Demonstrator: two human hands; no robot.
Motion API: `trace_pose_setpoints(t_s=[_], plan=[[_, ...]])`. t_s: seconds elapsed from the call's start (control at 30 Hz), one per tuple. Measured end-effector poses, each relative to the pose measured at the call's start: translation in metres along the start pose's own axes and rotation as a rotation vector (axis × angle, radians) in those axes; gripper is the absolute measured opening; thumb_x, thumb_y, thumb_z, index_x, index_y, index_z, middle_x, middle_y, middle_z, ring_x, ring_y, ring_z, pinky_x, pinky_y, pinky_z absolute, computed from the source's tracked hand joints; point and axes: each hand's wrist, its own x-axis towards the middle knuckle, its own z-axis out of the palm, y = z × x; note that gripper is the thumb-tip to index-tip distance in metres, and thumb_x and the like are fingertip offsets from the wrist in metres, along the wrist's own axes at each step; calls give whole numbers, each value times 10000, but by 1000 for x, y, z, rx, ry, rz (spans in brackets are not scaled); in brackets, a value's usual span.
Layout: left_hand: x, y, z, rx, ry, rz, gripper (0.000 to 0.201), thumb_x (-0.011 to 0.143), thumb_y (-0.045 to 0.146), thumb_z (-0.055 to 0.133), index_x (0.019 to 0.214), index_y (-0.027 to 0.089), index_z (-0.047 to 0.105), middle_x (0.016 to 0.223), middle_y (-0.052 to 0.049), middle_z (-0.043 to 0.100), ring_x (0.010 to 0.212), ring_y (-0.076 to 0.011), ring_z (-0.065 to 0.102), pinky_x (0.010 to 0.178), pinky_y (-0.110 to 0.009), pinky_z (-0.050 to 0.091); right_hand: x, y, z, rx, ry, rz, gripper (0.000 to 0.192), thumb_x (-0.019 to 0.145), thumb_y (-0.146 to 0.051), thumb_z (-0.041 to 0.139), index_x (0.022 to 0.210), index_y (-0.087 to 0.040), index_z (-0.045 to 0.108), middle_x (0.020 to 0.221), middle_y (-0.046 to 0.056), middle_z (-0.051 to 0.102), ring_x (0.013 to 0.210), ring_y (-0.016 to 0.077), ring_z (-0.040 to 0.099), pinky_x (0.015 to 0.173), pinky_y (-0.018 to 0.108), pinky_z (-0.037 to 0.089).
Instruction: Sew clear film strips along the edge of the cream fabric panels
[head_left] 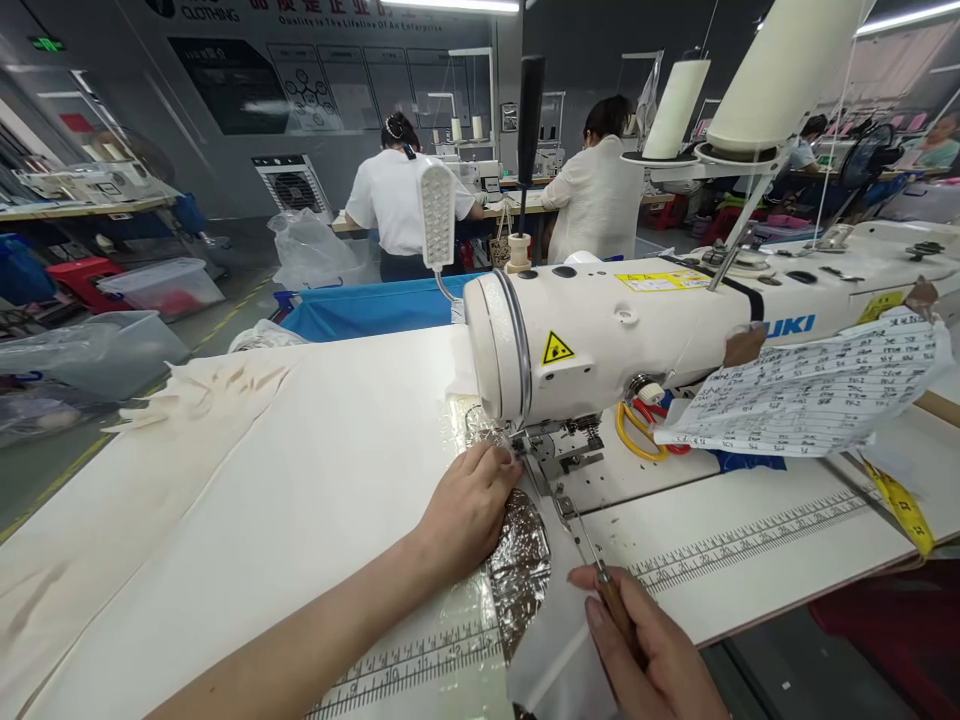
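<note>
My left hand (472, 500) rests palm down on the machine bed, just left of the presser foot (521, 440). Its fingers are curled together, and what lies under their tips is hidden. A shiny, clear-covered brown patch (521, 560) shows beside and below that hand. My right hand (652, 640) is closed around the wooden handle of an awl (611, 600). The awl's metal shaft points up and left toward the metal guide by the presser foot. Thin white fabric (562, 650) lies between both hands and runs up toward the needle area of the sewing machine (600, 330).
Cream fabric (217, 400) covers the table's left side. Yellow- and red-handled scissors (641, 432) lie behind the needle area. A written paper sheet (810, 390) hangs off the machine arm. A yellow tape measure (900, 505) sits at right. Two people (397, 200) work at machines ahead.
</note>
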Motion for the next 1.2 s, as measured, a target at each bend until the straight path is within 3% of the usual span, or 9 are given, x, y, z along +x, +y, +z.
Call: trace_pose_setpoints(t_s=[0.1,0.2,0.4,0.57,0.73,0.87,1.03,1.13,1.2], plan=[[-2,2,-3,-118,37,51,325,916,17,343,1151,96,553,1008,-120,604,902,-215,525,767,-389,552,9,-2,-1,-35,-81,-54,334,938,-510,479,1079,-260,650,894,32,737,886,192,705,670,180,551],[-4,2,-3,-172,15,118,295,919,45,367,1134,108,560,1032,-116,607,933,-220,535,789,-386,542,16,-1,1,-93,-113,-82,326,954,-491,445,1108,-269,628,1055,53,731,975,200,689,777,228,552],[-1,0,0,-19,-40,90,306,903,55,357,1130,85,560,1063,-149,607,946,-252,540,762,-409,534,24,-1,12,-103,-41,-174,311,961,-440,425,1106,-252,626,1076,65,742,963,226,692,798,294,547],[1,1,-1,61,-87,49,314,881,79,390,1147,74,557,1105,-164,582,955,-273,539,751,-409,521,29,1,17,-171,-54,-218,312,971,-390,390,1164,-238,582,1101,67,733,1004,228,686,823,320,542],[1,2,0,48,-105,5,341,891,100,388,1195,87,542,1132,-165,567,1000,-283,528,787,-434,519,29,2,16,-260,-66,-387,290,981,-305,371,1180,-227,568,1033,66,740,899,199,710,719,264,558],[-1,-2,3,-20,-66,17,338,884,100,401,1190,95,544,1117,-158,563,974,-264,529,807,-428,532,25,-7,16,-263,-37,-538,256,968,-241,416,1177,-246,563,1031,48,730,877,171,706,739,233,553],[9,0,2,32,-142,34,174,876,115,459,991,101,589,983,-139,573,858,-245,524,732,-387,545,19,-30,27,-164,16,-668,260,963,-214,407,1180,-254,544,1010,44,713,886,167,696,772,237,541],[18,5,1,177,-228,-2,187,899,51,415,863,130,581,864,-104,580,750,-217,516,614,-340,526,15,-39,40,-209,128,-841,258,1009,-273,309,1148,-255,526,930,37,727,760,160,712,643,236,522],[21,4,2,177,-215,-62,198,904,33,417,865,135,582,860,-95,603,745,-208,538,575,-310,516,12,-38,44,-280,193,-920,319,1025,-291,222,1100,-256,530,815,22,734,616,159,700,519,252,474]])
